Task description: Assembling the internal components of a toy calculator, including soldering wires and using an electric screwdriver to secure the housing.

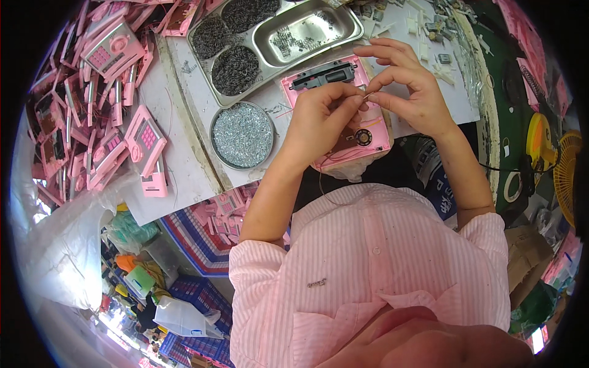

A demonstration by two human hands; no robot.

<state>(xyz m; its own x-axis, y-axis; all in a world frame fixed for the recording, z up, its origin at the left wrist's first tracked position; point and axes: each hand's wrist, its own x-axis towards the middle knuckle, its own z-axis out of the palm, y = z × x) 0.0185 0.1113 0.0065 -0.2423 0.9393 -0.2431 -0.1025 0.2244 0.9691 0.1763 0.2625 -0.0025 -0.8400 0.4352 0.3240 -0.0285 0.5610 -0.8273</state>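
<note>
A pink plastic casing [381, 132] lies in front of me at the table's edge, under my hands. Along its far part runs a black plastic mechanism [324, 76], and a round black part [363, 138] sits near its right side. Above the casing my left hand [326, 116] is closed in a pinch. My right hand [412, 86] pinches with thumb and forefinger close beside it, its other fingers raised. A thin wire [367, 96] shows between the fingertips of both hands. Another length of thin reddish wire [321, 184] hangs from the casing's near edge towards my shirt.
A metal tray [270, 72] with dark small springs in its compartments stands beyond the casing. Left of it is a round dish [242, 135] of small silvery parts. Many pink casings [146, 140] are heaped at the left; small white and metal parts [443, 58] lie far right.
</note>
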